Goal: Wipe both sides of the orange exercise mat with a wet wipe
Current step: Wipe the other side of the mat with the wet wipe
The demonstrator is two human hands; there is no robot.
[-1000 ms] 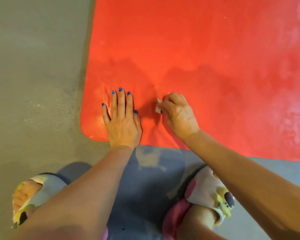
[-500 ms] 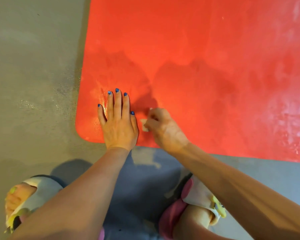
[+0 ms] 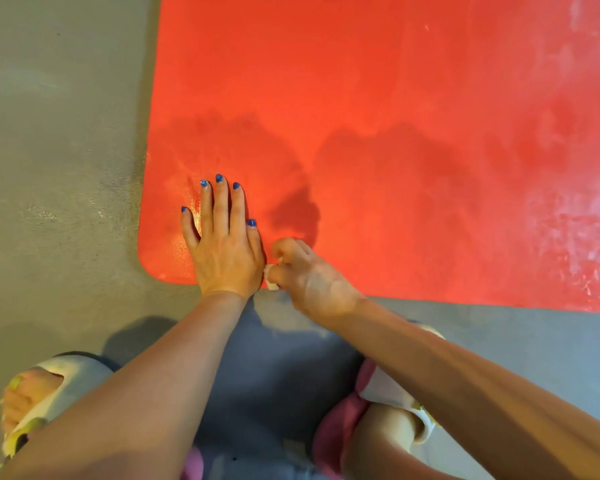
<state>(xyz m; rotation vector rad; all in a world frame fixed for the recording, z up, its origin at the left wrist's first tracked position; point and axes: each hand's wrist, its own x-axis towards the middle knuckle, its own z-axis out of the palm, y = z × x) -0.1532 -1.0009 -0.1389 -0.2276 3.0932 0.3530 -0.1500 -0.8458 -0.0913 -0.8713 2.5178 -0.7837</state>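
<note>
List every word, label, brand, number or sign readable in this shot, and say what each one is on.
None: no readable text anywhere in the head view.
Orange mat: plain surface, no print.
Wet wipe gripped in the right hand: no markings visible.
Slippers: coloured shapes only, no letters.

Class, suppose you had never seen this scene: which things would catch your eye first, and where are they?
The big orange mat fills the upper right, lying on a grey floor. Near its lower left corner, the left hand presses flat with blue nails, and the right hand beside it grips a small white wipe at the mat's near edge.
</note>
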